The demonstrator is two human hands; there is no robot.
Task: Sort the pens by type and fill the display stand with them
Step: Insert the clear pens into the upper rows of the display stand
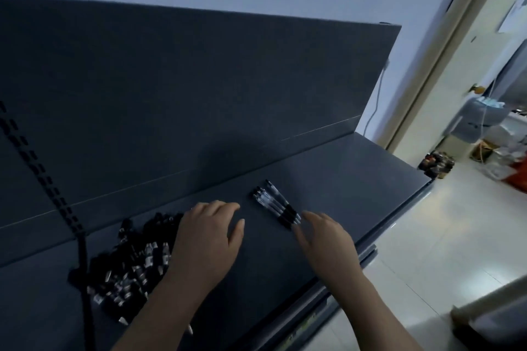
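A dark grey shelf (356, 179) runs from 8 o'clock to 3 o'clock across the view, with a tall back panel (199, 80) of the same grey standing behind it. Both hands reach onto it from 6 o'clock.

The left hand (208, 239) lies palm down near the middle, fingers loosely spread and only lightly bent, holding nothing. Its wrist and heel cover the 3 o'clock edge of a loose pile of pens (134, 262) — dark barrels with silvery tips, heaped at all angles toward 8 o'clock of the view. Whether the palm presses on the shelf cannot be told.

The right hand (328, 239) is at 3 o'clock of the left one, also palm down with its fingers straight and gripping nothing. Its fingertips (306, 215) meet the near ends of a small row of pens (275, 204), which lie side by side and touching, clear barrels with black grips, pointing toward 11 o'clock. This row sits apart from the pile, at 1 o'clock of the left hand.

A slotted upright strip (42, 171) runs down the panel at 9 o'clock — it passes just behind the pile. At 3 o'clock, beyond the shelf's end, are a pale tiled floor (427, 236) and an open doorway; a thin cable (376, 94) hangs down the wall beside the panel.
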